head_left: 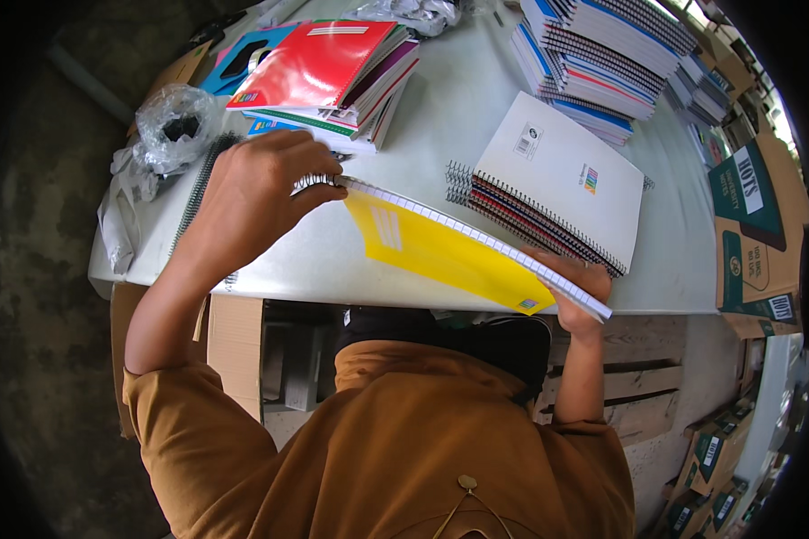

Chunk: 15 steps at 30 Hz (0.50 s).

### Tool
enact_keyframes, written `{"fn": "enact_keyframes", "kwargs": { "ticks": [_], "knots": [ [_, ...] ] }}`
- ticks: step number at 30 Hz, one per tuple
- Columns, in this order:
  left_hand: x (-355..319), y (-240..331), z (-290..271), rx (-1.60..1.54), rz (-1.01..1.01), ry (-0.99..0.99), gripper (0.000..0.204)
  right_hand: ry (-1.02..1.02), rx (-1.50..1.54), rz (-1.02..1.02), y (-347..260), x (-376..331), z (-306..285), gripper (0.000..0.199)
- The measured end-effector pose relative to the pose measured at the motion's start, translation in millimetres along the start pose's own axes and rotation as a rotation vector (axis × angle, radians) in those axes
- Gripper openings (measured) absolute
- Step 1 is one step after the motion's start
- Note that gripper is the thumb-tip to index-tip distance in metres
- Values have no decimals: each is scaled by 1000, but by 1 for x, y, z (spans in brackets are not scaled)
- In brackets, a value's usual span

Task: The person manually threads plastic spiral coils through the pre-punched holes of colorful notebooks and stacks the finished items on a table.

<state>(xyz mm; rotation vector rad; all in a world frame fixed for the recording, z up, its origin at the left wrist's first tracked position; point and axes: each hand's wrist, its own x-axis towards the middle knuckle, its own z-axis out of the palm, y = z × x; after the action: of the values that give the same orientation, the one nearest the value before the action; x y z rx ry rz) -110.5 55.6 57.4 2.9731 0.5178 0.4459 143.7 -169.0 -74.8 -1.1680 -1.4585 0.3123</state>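
Observation:
A yellow-covered spiral notebook (440, 251) stands on edge, tilted, over the near rim of a white table (440, 117). My left hand (252, 189) pinches its upper left corner at the wire binding. My right hand (580, 287) grips its lower right corner. A loose wire spiral (198, 184) lies under my left wrist. Just behind the yellow notebook a stack of spiral notebooks with a white cover on top (557, 184) rests on the table.
A pile topped by a red notebook (319, 67) lies at the back left, crumpled clear plastic (166, 130) beside it. Tall notebook stacks (602, 63) stand at the back right. Green and brown cartons (755, 234) sit to the right; a wooden pallet (638, 377) lies below.

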Motion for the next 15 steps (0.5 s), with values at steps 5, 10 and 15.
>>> {"fn": "enact_keyframes", "kwargs": {
  "ticks": [5,10,15],
  "knots": [
    [6,4,6,108,160,329,20,-3,-74,-42,-5,0,0,26],
    [11,10,-8,83,36,-35,24,-19,-158,-11,-12,0,-1,23],
    [0,-2,-10,94,61,-215,28,14,-93,-31,-6,-3,3,25]
  ]
}}
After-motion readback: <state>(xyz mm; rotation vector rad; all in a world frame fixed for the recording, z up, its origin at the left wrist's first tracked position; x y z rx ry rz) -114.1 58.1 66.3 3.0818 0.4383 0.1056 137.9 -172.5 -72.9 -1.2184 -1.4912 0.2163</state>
